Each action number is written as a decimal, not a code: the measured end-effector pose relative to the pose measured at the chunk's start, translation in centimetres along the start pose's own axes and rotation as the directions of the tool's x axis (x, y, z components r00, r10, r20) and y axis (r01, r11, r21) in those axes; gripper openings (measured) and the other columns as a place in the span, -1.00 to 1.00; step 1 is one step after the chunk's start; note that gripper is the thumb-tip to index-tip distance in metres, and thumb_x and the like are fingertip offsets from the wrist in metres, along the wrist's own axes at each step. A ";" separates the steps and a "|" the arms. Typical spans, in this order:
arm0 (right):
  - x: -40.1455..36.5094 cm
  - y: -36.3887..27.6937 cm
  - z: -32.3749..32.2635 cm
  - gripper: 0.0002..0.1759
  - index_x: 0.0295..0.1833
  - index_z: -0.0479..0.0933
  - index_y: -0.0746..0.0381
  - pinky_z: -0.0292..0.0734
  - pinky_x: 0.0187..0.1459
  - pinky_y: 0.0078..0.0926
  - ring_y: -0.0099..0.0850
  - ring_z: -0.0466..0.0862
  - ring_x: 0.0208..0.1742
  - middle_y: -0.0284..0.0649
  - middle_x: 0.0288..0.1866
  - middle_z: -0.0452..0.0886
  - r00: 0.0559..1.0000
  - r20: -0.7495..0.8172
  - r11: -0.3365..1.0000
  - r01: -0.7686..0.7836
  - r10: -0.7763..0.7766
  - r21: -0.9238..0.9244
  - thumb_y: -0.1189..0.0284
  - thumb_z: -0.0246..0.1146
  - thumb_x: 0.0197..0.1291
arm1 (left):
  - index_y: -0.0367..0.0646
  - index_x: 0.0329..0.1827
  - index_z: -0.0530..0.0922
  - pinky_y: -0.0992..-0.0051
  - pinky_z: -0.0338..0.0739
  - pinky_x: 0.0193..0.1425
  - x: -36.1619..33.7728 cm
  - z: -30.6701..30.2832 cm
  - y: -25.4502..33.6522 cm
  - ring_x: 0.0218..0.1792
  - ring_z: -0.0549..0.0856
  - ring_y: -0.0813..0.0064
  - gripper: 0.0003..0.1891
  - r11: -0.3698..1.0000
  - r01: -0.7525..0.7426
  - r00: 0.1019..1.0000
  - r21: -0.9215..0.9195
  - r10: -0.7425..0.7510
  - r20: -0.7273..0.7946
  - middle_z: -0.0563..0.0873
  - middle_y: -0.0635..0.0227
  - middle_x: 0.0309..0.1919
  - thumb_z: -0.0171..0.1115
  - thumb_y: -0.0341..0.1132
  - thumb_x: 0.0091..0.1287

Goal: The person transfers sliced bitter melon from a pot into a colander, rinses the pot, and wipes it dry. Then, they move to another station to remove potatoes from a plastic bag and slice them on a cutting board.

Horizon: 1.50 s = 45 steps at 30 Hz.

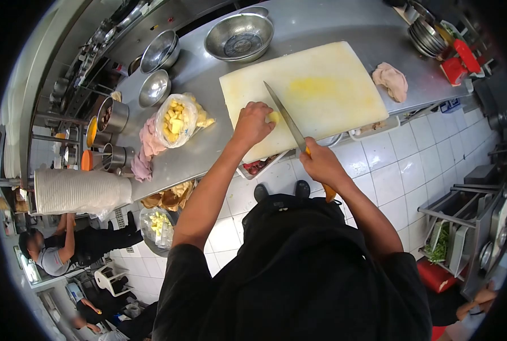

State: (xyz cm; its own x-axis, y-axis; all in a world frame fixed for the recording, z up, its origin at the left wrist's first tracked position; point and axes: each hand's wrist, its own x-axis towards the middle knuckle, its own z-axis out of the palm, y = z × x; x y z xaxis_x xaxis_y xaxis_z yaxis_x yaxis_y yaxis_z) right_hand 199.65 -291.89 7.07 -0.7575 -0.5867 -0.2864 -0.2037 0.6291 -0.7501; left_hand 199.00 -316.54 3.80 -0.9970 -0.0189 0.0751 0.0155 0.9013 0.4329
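Note:
My left hand [254, 124] is closed on a pale yellow piece of potato [273, 117] at the near left part of a white cutting board [344, 68]. In my right hand [323, 165] is a long kitchen knife [286, 116] with an orange-yellow handle. Its blade slants away to the upper left across the board, just right of the potato piece. A yellow stain marks the middle of the board. Left of the board, an open plastic bag [177, 120] holds several yellow potato chunks.
Metal bowls [239, 37] stand behind the board. Pink cloths [391, 82] lie right of it and by the bag. Stacked white containers [80, 190] sit at the left, a red scale [460, 62] at the far right. A person [66, 250] works at lower left.

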 end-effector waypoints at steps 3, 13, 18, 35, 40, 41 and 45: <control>0.3 -0.3 0.0 -0.64 0.11 0.39 0.41 0.49 0.02 0.19 0.29 0.65 -0.10 0.32 -0.25 0.66 1.000 0.006 0.999 -0.003 0.003 -0.046 0.38 0.09 0.34 | -0.19 -0.02 0.77 0.20 0.49 0.29 -0.1 0.0 0.0 0.18 0.59 0.16 -0.67 1.000 0.002 1.000 -0.008 -0.003 -0.009 0.73 0.22 0.06 0.41 -0.31 0.14; 0.7 -0.1 0.1 -0.65 0.11 0.35 0.39 0.51 -0.06 0.22 0.30 0.66 -0.20 0.30 -0.33 0.66 1.000 0.009 0.992 -0.004 0.005 -0.125 0.35 0.11 0.36 | -0.16 -0.11 0.78 0.19 0.52 0.24 -1.0 -0.1 -0.1 0.13 0.62 0.16 -0.76 0.994 -0.031 0.979 -0.105 0.010 -0.204 0.74 0.23 -0.01 0.39 -0.38 0.15; -0.9 -1.2 -0.9 -0.62 0.15 0.35 0.40 0.50 -0.08 0.24 0.31 0.65 -0.23 0.28 -0.37 0.65 1.000 -0.012 0.989 0.006 -0.008 -0.148 0.35 0.12 0.38 | -0.21 -0.13 0.76 0.33 0.63 0.05 -3.6 -0.9 -2.4 -0.07 0.70 0.21 -0.77 0.941 -0.020 0.890 -0.337 -0.137 -0.434 0.73 0.24 -0.06 0.38 -0.49 0.12; -6.7 -5.0 -2.3 -0.73 0.04 0.40 0.43 0.53 -0.18 0.15 0.22 0.68 -0.32 0.19 -0.49 0.64 0.987 0.153 0.981 -0.013 0.043 -0.195 0.42 0.13 0.41 | -0.27 0.02 0.71 0.46 0.65 -0.06 -5.6 2.4 -0.6 -0.23 0.69 0.43 -0.69 0.806 0.007 0.833 -0.592 -0.332 -0.442 0.65 0.25 -0.04 0.43 -0.44 0.21; -7.0 -5.4 -2.5 -0.73 0.04 0.40 0.43 0.53 -0.17 0.14 0.22 0.68 -0.32 0.20 -0.49 0.63 0.984 0.165 0.981 -0.036 0.068 -0.191 0.43 0.13 0.40 | -0.27 0.02 0.71 0.44 0.65 -0.05 -5.8 2.4 -0.3 -0.19 0.71 0.41 -0.69 0.817 0.049 0.834 -0.575 -0.350 -0.426 0.64 0.24 -0.03 0.43 -0.44 0.21; -7.1 -5.4 -2.6 -0.72 0.05 0.40 0.43 0.53 -0.17 0.13 0.22 0.68 -0.31 0.20 -0.49 0.63 0.984 0.166 0.982 -0.037 0.069 -0.186 0.43 0.13 0.40 | -0.27 0.02 0.71 0.43 0.65 -0.03 -5.8 2.3 -0.1 -0.17 0.71 0.39 -0.70 0.810 0.058 0.835 -0.584 -0.360 -0.416 0.64 0.23 -0.03 0.42 -0.44 0.21; -7.4 -5.7 -3.0 -0.71 0.07 0.39 0.44 0.53 -0.15 0.12 0.22 0.68 -0.30 0.20 -0.48 0.64 0.981 0.175 0.981 -0.047 0.081 -0.191 0.43 0.12 0.40 | -0.26 -0.02 0.72 0.34 0.63 0.06 -5.8 2.5 -0.3 -0.06 0.68 0.28 -0.72 0.911 0.021 0.819 -0.412 -0.252 -0.515 0.64 0.21 -0.01 0.41 -0.46 0.19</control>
State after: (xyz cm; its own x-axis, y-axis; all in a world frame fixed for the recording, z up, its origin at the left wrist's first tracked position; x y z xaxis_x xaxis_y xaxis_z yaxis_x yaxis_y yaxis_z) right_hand 204.55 -289.60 15.27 -0.6509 -0.6139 -0.4467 -0.2822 0.7419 -0.6083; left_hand 204.57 -315.65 1.02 -0.7816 -0.4655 0.4151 0.0243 0.6423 0.7661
